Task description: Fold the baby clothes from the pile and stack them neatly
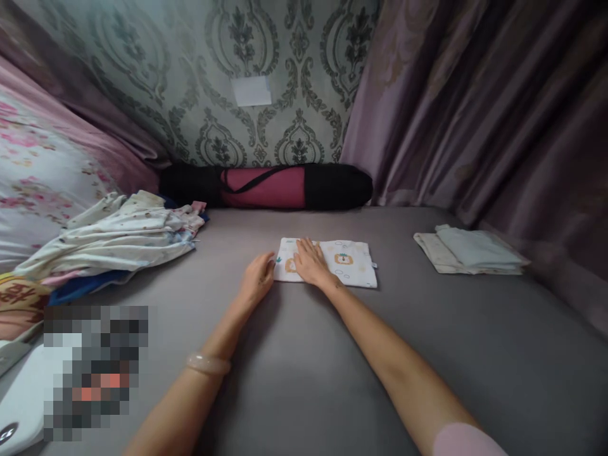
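Note:
A white cloth (358, 269) printed with orange animal faces lies folded into a flat rectangle on the grey bed sheet (304, 354). My right hand (311, 261) rests flat on the left half of this cloth, its fingers stretched forward. At the cloth's left edge is my left hand (259, 276), with its fingers curled together against the edge. Whether those fingers pinch any of the fabric is too small to tell. A pale bracelet (208, 363) circles my left wrist.
Folded light cloths (475, 250) lie at the right. A loose heap of clothes (128, 231) is at the left, above a white object (38, 386) beside a pixelated patch. Along the patterned wall stretches a long black and magenta bag (266, 187). Curtains (418, 95) hang at the right.

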`<move>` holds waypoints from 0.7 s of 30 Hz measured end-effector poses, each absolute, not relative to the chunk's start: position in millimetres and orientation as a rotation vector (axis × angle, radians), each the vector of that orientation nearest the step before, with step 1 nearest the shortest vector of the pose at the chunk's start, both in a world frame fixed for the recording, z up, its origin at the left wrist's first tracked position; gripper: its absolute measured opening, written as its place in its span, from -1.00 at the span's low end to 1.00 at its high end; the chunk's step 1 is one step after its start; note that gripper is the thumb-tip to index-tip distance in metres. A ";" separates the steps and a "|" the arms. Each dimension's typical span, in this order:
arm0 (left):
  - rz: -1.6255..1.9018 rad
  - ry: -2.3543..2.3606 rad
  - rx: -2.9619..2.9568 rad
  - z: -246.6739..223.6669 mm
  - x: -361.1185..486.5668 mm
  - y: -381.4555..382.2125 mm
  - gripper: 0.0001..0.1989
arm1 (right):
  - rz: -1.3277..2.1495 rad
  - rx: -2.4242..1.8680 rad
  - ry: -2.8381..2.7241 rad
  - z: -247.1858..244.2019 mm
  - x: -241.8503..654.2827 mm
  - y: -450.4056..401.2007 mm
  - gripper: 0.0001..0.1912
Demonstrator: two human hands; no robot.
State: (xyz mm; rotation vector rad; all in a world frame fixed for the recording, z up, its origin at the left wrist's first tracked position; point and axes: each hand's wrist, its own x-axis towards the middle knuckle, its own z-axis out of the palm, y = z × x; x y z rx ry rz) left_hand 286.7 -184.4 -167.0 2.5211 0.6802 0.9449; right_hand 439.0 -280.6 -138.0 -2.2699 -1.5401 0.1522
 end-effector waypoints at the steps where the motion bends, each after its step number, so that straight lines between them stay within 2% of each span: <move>1: 0.909 0.626 2.563 -164.9 297.4 -185.2 -0.69 | 0.132 -2.310 -1.522 -138.1 444.8 -285.7 -0.42; 5: 0.760 0.425 2.698 -158.2 353.0 -193.3 -0.60 | 0.086 -2.437 -1.481 -141.1 461.5 -298.2 -0.42; 10: 0.571 0.437 2.796 -162.6 399.6 -208.3 -0.62 | 0.082 -2.505 -1.421 -147.0 473.0 -310.1 -0.42; 13: 0.469 0.581 2.833 -169.9 401.7 -214.1 -0.60 | 0.077 -2.478 -1.436 -150.2 477.5 -317.9 -0.42; 21: 0.469 0.884 2.846 -177.2 388.1 -212.3 -0.44 | 0.048 -2.490 -1.494 -156.8 494.6 -331.1 -0.36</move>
